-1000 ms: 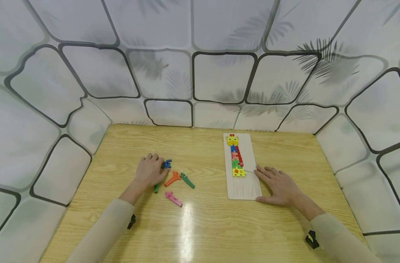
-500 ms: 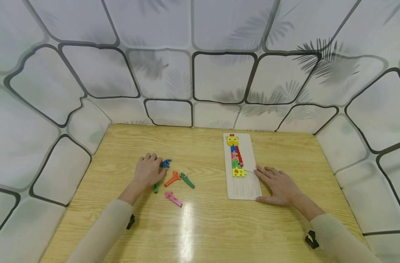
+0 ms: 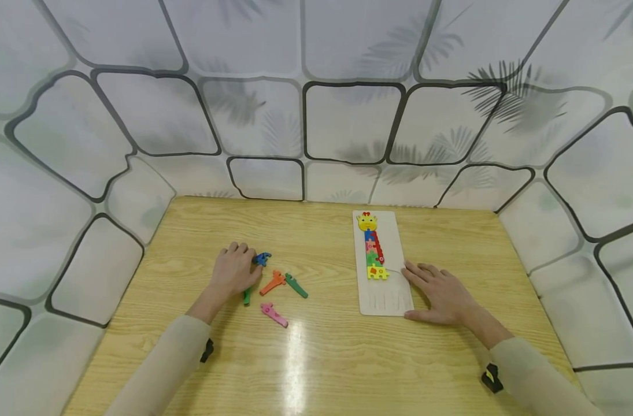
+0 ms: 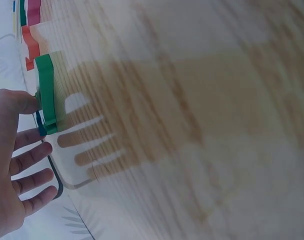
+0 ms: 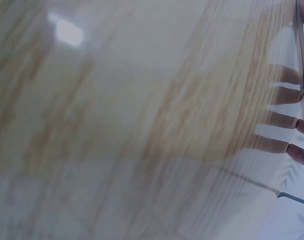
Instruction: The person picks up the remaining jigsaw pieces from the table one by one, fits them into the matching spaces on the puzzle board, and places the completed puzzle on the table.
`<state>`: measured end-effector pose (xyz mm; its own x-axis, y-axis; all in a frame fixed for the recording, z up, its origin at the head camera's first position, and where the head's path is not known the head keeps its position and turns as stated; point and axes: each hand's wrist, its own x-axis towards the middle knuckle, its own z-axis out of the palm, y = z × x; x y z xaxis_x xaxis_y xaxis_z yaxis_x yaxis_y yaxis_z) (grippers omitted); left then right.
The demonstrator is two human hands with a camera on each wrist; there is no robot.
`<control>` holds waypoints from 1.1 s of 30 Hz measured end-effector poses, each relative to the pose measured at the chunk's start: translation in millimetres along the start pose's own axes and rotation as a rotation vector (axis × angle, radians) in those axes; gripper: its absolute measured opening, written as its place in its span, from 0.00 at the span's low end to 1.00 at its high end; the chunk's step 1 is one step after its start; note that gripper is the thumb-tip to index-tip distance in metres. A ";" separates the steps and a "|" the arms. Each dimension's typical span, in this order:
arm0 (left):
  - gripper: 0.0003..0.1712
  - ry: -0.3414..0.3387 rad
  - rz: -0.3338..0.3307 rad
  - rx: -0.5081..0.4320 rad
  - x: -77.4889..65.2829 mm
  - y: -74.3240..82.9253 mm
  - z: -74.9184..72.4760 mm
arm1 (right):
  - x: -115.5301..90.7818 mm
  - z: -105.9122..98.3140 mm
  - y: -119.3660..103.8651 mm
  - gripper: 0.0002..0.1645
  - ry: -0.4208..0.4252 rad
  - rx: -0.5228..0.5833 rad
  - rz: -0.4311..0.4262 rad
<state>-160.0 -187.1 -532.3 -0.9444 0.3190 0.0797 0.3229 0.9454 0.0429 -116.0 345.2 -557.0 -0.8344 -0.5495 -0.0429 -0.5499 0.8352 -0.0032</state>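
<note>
My left hand (image 3: pixel 234 268) is over the left group of puzzle pieces, with thumb and forefinger pinching a blue puzzle piece (image 3: pixel 262 259). Partly under that hand lies a green piece (image 3: pixel 247 296); in the left wrist view this green piece (image 4: pixel 48 92) hides most of the blue one. The other left fingers are spread loosely. On the right, a pale wooden board (image 3: pixel 386 300) carries a partly assembled giraffe puzzle (image 3: pixel 372 245) with a yellow head. My right hand (image 3: pixel 443 296) lies flat with fingers extended, touching the board's right edge.
Near the left hand lie an orange piece (image 3: pixel 272 282), a dark green piece (image 3: pixel 296 285) and a pink piece (image 3: pixel 274 315). They rest on a glossy wooden table (image 3: pixel 316 358). Patterned panels (image 3: pixel 355 121) rise along its back and sides.
My left hand has shifted slightly left with the blue puzzle piece, then stayed nearly still. The right hand and board have not moved.
</note>
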 end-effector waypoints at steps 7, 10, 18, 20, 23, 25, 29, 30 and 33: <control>0.22 -0.023 0.001 -0.040 3.1 4.2 -3.1 | 1.1 0.3 0.3 0.65 -0.002 0.003 -0.004; 0.21 -0.028 0.001 -0.046 4.6 6.0 -3.3 | 1.4 -1.3 -0.1 0.65 -0.010 0.011 -0.004; 0.22 -0.004 0.025 -0.084 11.4 18.0 -7.1 | 2.3 -8.1 0.9 0.65 -0.023 0.000 -0.020; 0.22 -0.005 0.033 -0.086 13.6 22.1 -8.0 | 2.4 -8.8 1.1 0.64 -0.017 0.002 -0.028; 0.22 -0.020 0.045 -0.086 17.7 28.6 -8.1 | 2.1 -9.5 0.9 0.64 -0.012 0.015 -0.034; 0.22 -0.022 0.056 -0.083 20.0 32.2 -6.8 | 1.7 -10.3 1.0 0.64 -0.008 0.023 -0.036; 0.22 -0.019 0.076 -0.090 24.9 40.5 -6.5 | 0.9 -11.7 2.9 0.63 -0.001 0.032 -0.042; 0.22 -0.018 0.080 -0.090 26.2 42.4 -6.4 | 0.8 -11.8 3.7 0.63 -0.004 0.031 -0.040; 0.23 -0.021 0.084 -0.091 29.4 48.4 -6.8 | 0.5 -12.3 6.1 0.64 -0.016 0.027 -0.035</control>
<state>-171.7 -132.4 -521.2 -0.9147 0.3988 0.0658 0.4041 0.9058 0.1275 -120.2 349.8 -544.7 -0.8137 -0.5783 -0.0584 -0.5775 0.8158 -0.0324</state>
